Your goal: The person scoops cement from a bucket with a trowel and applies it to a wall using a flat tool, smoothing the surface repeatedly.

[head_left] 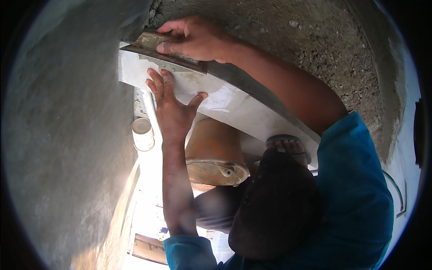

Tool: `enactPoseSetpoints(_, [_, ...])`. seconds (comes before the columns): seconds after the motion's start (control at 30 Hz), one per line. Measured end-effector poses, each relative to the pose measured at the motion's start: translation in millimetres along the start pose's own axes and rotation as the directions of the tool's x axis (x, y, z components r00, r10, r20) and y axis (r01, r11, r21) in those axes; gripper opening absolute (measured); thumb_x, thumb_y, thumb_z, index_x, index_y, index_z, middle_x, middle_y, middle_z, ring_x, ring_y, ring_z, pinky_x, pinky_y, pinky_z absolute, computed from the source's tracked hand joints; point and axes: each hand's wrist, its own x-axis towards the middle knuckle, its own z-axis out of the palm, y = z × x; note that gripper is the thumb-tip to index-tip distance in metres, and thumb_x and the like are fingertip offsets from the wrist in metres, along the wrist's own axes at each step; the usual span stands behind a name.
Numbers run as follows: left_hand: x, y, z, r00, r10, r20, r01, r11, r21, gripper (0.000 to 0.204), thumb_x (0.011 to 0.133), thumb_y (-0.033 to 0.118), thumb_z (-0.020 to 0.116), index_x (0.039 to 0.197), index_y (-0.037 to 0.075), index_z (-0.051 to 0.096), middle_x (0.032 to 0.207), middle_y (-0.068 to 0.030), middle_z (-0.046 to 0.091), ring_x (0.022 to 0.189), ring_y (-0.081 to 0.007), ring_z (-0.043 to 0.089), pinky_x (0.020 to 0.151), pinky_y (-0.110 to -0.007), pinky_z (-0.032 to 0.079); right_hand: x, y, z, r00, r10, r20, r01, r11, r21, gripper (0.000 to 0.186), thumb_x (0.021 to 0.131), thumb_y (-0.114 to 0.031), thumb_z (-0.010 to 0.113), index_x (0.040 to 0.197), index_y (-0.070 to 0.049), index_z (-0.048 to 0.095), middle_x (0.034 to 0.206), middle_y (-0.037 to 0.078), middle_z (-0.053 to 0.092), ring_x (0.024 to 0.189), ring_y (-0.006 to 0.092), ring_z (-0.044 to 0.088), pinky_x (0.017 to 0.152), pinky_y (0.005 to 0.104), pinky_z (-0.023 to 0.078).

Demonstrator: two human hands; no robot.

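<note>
My right hand [193, 39] grips a mortar-crusted plastering float [148, 42] from above, thumb on its near side. The long metal edge of the float lies along the top of a long white slab [243, 105], close to where it meets the grey wall. Just below, my left hand [170, 101] lies with spread fingers and thumb against the white face of the slab. Grey smears mark the slab near the float. The sole of the float is hidden.
A smooth grey plastered wall [72, 121] rises on the left, a rough one [292, 40] at the far right. Below the slab are an orange-brown bucket [216, 144], a pale can [143, 134] and a white pipe [152, 114]. My sandalled foot [290, 146] is by the slab.
</note>
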Motion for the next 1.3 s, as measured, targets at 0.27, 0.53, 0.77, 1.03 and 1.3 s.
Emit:
enactPoseSetpoints(0.27, [-1,2,0,1.000,0.000,-0.013,0.000,1.000,-0.004,0.121,0.068,0.040,0.092,0.159,0.003,0.022,0.165,-0.0282,0.012,0.150,-0.0507,0.016,0.119,-0.051,0.033,7,39,-55,0.965,0.254,-0.065,-0.231,0.942,0.245,0.063,0.091,-0.039,0.074,0.141,-0.005,0.057,0.130,0.014,0.065,0.116,0.0220,0.062,0.100,0.0345,0.048])
enactPoseSetpoints(0.53, [-1,-5,4,1.000,0.019,-0.019,-0.018,0.999,0.026,0.124,0.068,0.045,0.091,0.161,0.005,0.020,0.165,-0.0297,0.012,0.149,-0.0525,0.017,0.118,-0.051,0.034,21,68,-22,0.983,0.181,-0.029,-0.176,0.976,0.126,0.058,0.093,-0.040,0.074,0.137,-0.005,0.060,0.121,0.007,0.069,0.107,0.0162,0.063,0.093,0.0296,0.049])
enactPoseSetpoints(0.77, [0,-5,4,1.000,0.021,-0.014,-0.020,0.997,0.071,0.127,0.066,0.051,0.091,0.161,0.007,0.020,0.164,-0.0300,0.016,0.149,-0.0515,0.018,0.115,-0.052,0.038,-21,45,-44,0.976,0.114,0.184,-0.191,0.856,0.480,0.053,0.096,-0.034,0.068,0.141,-0.007,0.058,0.133,0.012,0.064,0.123,0.0203,0.058,0.102,0.0345,0.048])
enactPoseSetpoints(1.03, [2,-6,6,0.999,0.020,-0.035,-0.016,0.992,0.127,0.127,0.065,0.055,0.090,0.160,0.006,0.023,0.162,-0.0303,0.021,0.150,-0.0494,0.021,0.115,-0.051,0.038,-103,117,-82,0.938,0.348,-0.006,-0.348,0.938,-0.006,0.050,0.098,-0.031,0.067,0.142,-0.009,0.056,0.131,0.008,0.066,0.115,0.0167,0.063,0.101,0.0344,0.049])
enactPoseSetpoints(1.3, [1,-7,5,1.000,0.007,-0.021,-0.005,0.993,0.115,0.126,0.066,0.056,0.089,0.158,0.000,0.025,0.162,-0.0307,0.021,0.150,-0.0484,0.020,0.117,-0.050,0.035,-122,57,-42,0.977,0.178,-0.113,-0.196,0.964,-0.177,0.051,0.093,-0.038,0.073,0.138,-0.019,0.062,0.118,0.008,0.072,0.105,0.0194,0.067,0.094,0.0355,0.050])
